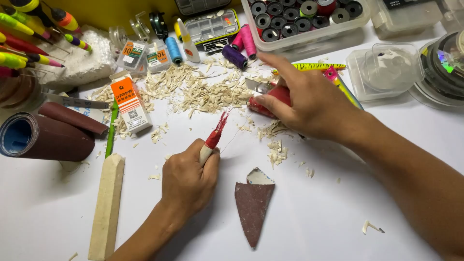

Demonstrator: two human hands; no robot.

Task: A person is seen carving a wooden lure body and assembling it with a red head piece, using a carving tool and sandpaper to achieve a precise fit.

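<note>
My left hand [187, 180] grips a small carved wooden piece with a red-wrapped tip and red tassel [214, 136], held upright over the white table. My right hand [304, 99] rests farther back on a red-handled knife [270, 99], fingers closing around its handle, index finger stretched out. A folded piece of brown sandpaper [253, 203] lies between my arms. Wood shavings [203, 89] are strewn across the table beyond my hands.
A rough wooden stick [108, 205] lies at left beside sandpaper rolls [46, 137] and an orange box [129, 104]. Thread spools [241, 46], small bottles, painted floats [29, 38], a bin of spools [299, 19], clear tubs [384, 70] and a tackle box [212, 26] line the back.
</note>
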